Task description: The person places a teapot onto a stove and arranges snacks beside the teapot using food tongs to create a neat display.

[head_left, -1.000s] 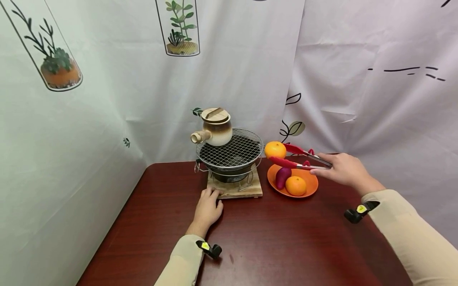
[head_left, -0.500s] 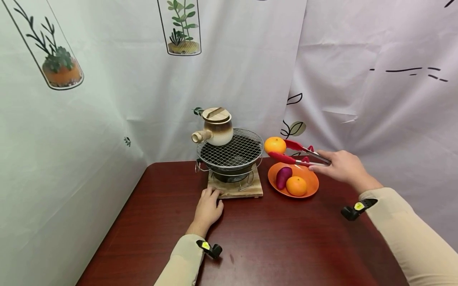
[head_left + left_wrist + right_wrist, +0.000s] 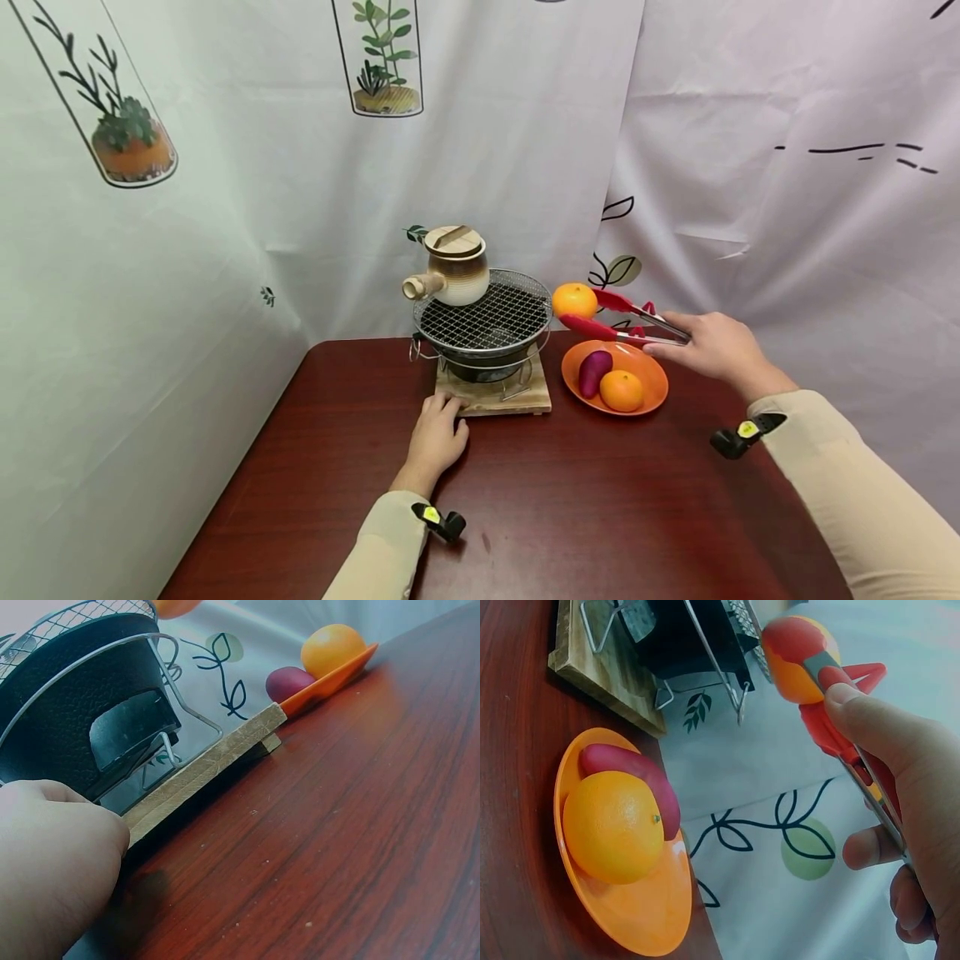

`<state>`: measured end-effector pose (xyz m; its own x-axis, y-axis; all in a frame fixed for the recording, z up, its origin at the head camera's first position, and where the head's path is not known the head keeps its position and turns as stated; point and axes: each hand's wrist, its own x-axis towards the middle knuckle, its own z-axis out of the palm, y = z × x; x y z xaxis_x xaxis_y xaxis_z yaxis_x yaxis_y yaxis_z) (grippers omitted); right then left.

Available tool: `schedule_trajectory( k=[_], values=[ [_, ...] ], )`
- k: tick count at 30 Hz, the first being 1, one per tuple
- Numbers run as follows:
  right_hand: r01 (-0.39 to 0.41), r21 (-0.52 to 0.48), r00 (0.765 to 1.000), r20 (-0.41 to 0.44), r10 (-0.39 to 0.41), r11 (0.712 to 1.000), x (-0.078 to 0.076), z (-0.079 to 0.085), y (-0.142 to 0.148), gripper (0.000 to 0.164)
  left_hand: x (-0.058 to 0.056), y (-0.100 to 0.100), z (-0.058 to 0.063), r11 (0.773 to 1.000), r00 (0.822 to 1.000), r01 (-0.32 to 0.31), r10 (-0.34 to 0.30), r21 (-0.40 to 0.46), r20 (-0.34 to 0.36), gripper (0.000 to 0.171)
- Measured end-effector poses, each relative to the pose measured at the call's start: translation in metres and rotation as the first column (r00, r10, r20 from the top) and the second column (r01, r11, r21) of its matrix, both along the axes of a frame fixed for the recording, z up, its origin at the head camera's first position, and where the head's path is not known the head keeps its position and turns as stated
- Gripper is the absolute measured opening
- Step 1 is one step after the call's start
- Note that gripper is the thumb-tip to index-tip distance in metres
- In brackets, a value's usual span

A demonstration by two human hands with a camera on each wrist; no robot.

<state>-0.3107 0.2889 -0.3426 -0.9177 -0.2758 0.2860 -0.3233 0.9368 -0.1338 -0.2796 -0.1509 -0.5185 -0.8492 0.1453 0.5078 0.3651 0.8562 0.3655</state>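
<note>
My right hand (image 3: 723, 352) grips red-tipped metal tongs (image 3: 588, 327). Between the tips an orange (image 3: 574, 301) is held in the air, just right of the round grill's mesh (image 3: 498, 315) in the head view. Below the tongs, an orange plate (image 3: 648, 367) carries a second orange (image 3: 622, 391) and a smooth, curved purple piece (image 3: 596, 373). My left hand (image 3: 437, 437) holds the front left corner of the wooden board (image 3: 498, 398) under the grill, its fingers bent over the edge. Part of that hand fills the lower left of the left wrist view.
A clay pot (image 3: 463, 279) with a wooden lid and side handle stands on the mesh, toward the back left. The dark grill bowl (image 3: 60, 697) sits in a wire stand on the board. A patterned white cloth (image 3: 525, 150) hangs behind the red-brown table (image 3: 562, 517).
The right hand has raised the tongs and the orange a little and brought them slightly left, toward the grill. The left hand has stayed at the board.
</note>
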Motion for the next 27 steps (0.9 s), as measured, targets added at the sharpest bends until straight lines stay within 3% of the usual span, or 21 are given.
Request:
schedule_trajectory(
  k=[17,27],
  values=[
    [0.005,0.009,1.000,0.023,-0.005,1.000,-0.008,0.009,-0.019,0.089,-0.001,-0.001,-0.001,1.000,1.000,0.000,0.000,0.002,0.001,0.024],
    [-0.004,0.003,1.000,-0.015,0.004,1.000,-0.016,0.008,-0.028,0.086,0.000,0.000,0.000,1.000,1.000,0.004,-0.004,0.001,-0.006,0.024]
  ],
)
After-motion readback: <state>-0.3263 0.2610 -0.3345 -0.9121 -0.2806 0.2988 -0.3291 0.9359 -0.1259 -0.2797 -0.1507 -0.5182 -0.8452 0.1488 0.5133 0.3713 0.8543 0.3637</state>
